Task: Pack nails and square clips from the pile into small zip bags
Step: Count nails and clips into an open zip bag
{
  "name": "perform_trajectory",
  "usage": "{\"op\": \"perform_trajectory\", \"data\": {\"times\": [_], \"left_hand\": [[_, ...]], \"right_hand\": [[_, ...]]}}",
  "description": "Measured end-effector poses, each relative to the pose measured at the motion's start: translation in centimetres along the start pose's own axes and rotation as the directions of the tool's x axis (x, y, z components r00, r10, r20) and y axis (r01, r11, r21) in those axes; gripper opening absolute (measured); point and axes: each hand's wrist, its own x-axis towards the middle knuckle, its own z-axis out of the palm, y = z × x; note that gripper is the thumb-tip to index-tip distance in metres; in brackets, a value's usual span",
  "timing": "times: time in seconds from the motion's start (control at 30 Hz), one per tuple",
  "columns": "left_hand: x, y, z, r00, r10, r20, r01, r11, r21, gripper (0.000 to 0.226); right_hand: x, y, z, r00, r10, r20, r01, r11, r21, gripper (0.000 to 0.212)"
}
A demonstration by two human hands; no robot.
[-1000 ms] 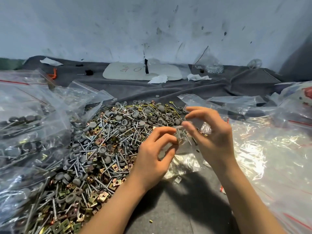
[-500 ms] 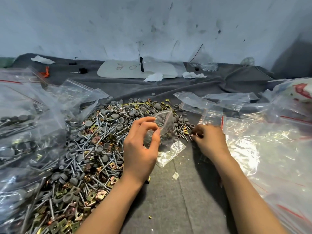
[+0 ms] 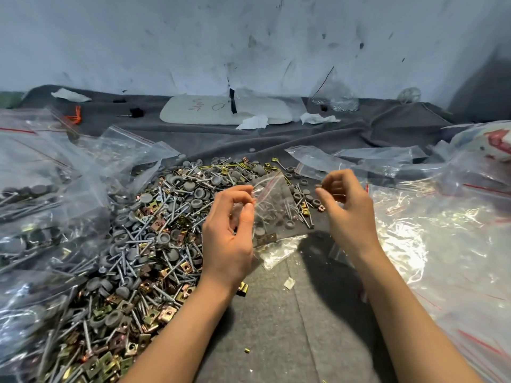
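A small zip bag (image 3: 272, 205) is being held up at the centre of the frame, its left edge being pinched between the thumb and fingers of the left hand (image 3: 228, 239). A few pieces seem to be lying in its bottom, though they are hard to separate from what is showing through the plastic. The right hand (image 3: 347, 214) is being held just right of the bag, apart from it, with fingers curled; whether anything small is being pinched at its fingertips cannot be told.

The task is being judged far from finished. The pile (image 3: 149, 244) of nails (image 3: 132, 261), square clips (image 3: 167, 310) and grey caps (image 3: 163, 239) is lying thick across the lower left and centre, and this bag is not yet sealed. Filled large bags (image 3: 41, 205) are crowding the left edge, and loose plastic (image 3: 431, 244) the right.

Open room is being left mainly on the bare grey worktop (image 3: 276, 333) at lower centre, between the forearms. The pile's edge is lying just beside the left wrist.
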Motion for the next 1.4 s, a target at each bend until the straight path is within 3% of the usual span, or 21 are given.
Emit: {"op": "perform_trajectory", "data": {"times": [0.07,0.13,0.27,0.33,0.5,0.73,0.83,0.97,1.07,1.17,1.27,1.33,1.4], "left_hand": [[-0.1,-0.1,0.1,0.995,0.046,0.092,-0.055,0.993,0.101,0.011],[-0.3,-0.4,0.3,0.976,0.106,0.190,-0.147,0.965,0.217,0.008],[-0.6,-0.7,0.3,0.930,0.189,0.314,-0.284,0.912,0.295,0.011],[-0.6,-0.8,0.4,0.924,0.211,0.320,-0.311,0.901,0.303,0.014],[-0.6,-0.7,0.5,0.932,0.218,0.289,-0.302,0.909,0.288,0.015],[-0.6,-0.2,0.4,0.959,0.215,0.183,-0.254,0.939,0.233,0.006],[-0.6,0.0,0.4,0.958,0.238,0.158,-0.266,0.945,0.191,0.011],[-0.6,0.1,0.4,0.942,0.267,0.203,-0.303,0.937,0.174,0.012],[-0.6,0.1,0.4,0.937,0.284,0.205,-0.319,0.933,0.166,0.013],[-0.6,-0.1,0.4,0.951,0.270,0.150,-0.293,0.942,0.164,0.011],[-0.5,-0.3,0.4,0.968,0.241,0.072,-0.250,0.955,0.161,0.009],[-0.4,-0.3,0.3,0.972,0.233,0.018,-0.233,0.961,0.148,0.013],[-0.3,-0.4,0.2,0.972,0.232,-0.030,-0.226,0.965,0.136,0.013]], "right_hand": [[-0.3,-1.0,0.0,0.997,-0.063,-0.036,0.068,0.985,0.159,0.030],[-0.7,-1.8,0.3,0.987,-0.146,-0.061,0.156,0.965,0.213,0.030],[-1.2,-3.0,0.8,0.908,-0.418,-0.039,0.420,0.906,0.059,0.010],[-1.5,-3.4,1.0,0.877,-0.480,0.006,0.480,0.877,0.000,0.008],[-1.8,-3.8,1.2,0.872,-0.485,0.062,0.488,0.872,-0.045,0.011],[-1.6,-3.8,0.5,0.921,-0.353,-0.163,0.368,0.927,0.071,0.016],[-1.7,-4.2,0.6,0.890,-0.419,-0.177,0.435,0.899,0.056,0.014],[-2.1,-4.6,0.9,0.821,-0.549,-0.158,0.537,0.836,-0.115,0.008],[-2.3,-5.0,1.1,0.811,-0.571,-0.129,0.554,0.820,-0.145,0.011],[-2.0,-4.8,0.8,0.820,-0.542,-0.186,0.517,0.840,-0.166,0.014],[-1.2,-3.5,0.3,0.890,-0.380,-0.253,0.339,0.921,-0.192,0.018],[-0.7,-2.0,0.3,0.968,-0.202,-0.150,0.164,0.959,-0.232,0.022],[-0.3,-0.3,0.5,0.999,0.004,0.032,0.006,0.944,-0.329,0.025]]}}
